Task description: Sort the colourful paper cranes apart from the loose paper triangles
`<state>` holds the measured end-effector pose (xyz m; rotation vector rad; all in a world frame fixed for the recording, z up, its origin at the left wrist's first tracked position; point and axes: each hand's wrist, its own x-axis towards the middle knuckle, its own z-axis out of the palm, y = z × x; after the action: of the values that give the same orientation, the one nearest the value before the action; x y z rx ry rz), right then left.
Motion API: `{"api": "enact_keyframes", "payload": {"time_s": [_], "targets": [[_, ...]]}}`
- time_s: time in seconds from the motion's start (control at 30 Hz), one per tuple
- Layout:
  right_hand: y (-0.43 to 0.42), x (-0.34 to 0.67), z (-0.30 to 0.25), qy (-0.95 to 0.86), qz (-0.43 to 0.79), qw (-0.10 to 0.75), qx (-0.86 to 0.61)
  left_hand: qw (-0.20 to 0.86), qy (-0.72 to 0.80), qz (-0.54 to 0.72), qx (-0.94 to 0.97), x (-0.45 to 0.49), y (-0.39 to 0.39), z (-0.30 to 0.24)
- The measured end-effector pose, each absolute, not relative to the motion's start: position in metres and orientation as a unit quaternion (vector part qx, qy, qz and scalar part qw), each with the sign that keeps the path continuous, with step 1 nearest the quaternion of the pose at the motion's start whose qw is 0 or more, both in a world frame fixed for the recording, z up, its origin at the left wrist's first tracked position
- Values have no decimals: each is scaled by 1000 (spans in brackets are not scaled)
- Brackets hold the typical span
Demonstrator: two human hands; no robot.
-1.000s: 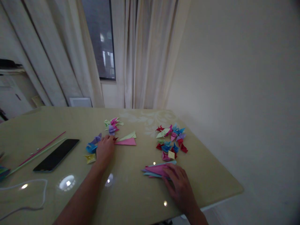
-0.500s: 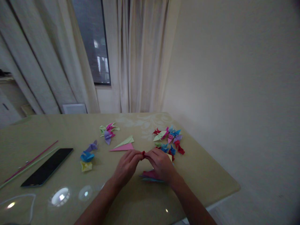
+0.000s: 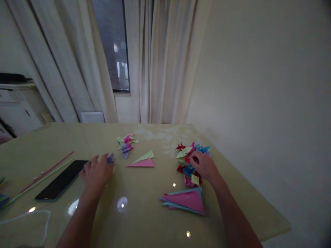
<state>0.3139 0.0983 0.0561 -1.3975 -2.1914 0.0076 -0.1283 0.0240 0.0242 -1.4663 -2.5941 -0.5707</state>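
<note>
My left hand (image 3: 97, 172) is over the left group of folded paper pieces, fingers spread and slightly curled. A purple folded paper piece (image 3: 110, 158) shows by its fingertips; the blue and yellow pieces are hidden under it. On the right, my right hand (image 3: 205, 166) is at the pile of colourful origami pieces, with its fingers pinched together at a small red folded paper piece (image 3: 187, 159). Below that pile lies a stack of folded paper triangles (image 3: 184, 200), pink on top and blue beneath. A pink folded triangle (image 3: 142, 163) with a pale green one (image 3: 144, 156) lies mid-table.
A black phone (image 3: 60, 181) and two thin sticks, one pink (image 3: 48, 171) and one green (image 3: 41, 179), lie at the left. More origami pieces (image 3: 126, 146) sit farther back. A white cable (image 3: 48, 220) curves at the near left. The wall (image 3: 258, 103) borders the table's right side.
My hands have parted from the red paper they held together. The left has moved left over the blue and yellow pieces, the right to the pile. The view has turned slightly left.
</note>
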Motion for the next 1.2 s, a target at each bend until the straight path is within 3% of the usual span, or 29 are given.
{"api": "enact_keyframes", "payload": {"time_s": [0.13, 0.27, 0.47, 0.63, 0.77, 0.9, 1.0, 1.1, 1.2], "targets": [[100, 321, 40, -761, -9, 319, -565, -36, -836, -150, -526, -150, 30, 15], [94, 326, 35, -738, -21, 391, -549, 3, -843, -129, -522, -143, 33, 20], [81, 307, 40, -749, -13, 429, -505, 46, -831, -105, -544, -131, 28, 33], [65, 284, 42, -784, 3, 447, -431, 80, -743, -269, -607, -102, 27, 35], [53, 268, 41, -834, 73, 430, -338, -117, -549, -440, -701, -29, 19, 24], [43, 253, 35, -867, 134, 398, -266, -282, -422, -470, -723, 38, 4, 12], [44, 252, 33, -862, 149, 410, -257, -336, -404, -464, -713, 43, 4, 8], [59, 267, 37, -818, 108, 472, -310, -254, -486, -443, -709, 12, 18, 1], [87, 297, 43, -723, 38, 547, -420, -72, -635, -325, -697, -32, 35, -9]]}}
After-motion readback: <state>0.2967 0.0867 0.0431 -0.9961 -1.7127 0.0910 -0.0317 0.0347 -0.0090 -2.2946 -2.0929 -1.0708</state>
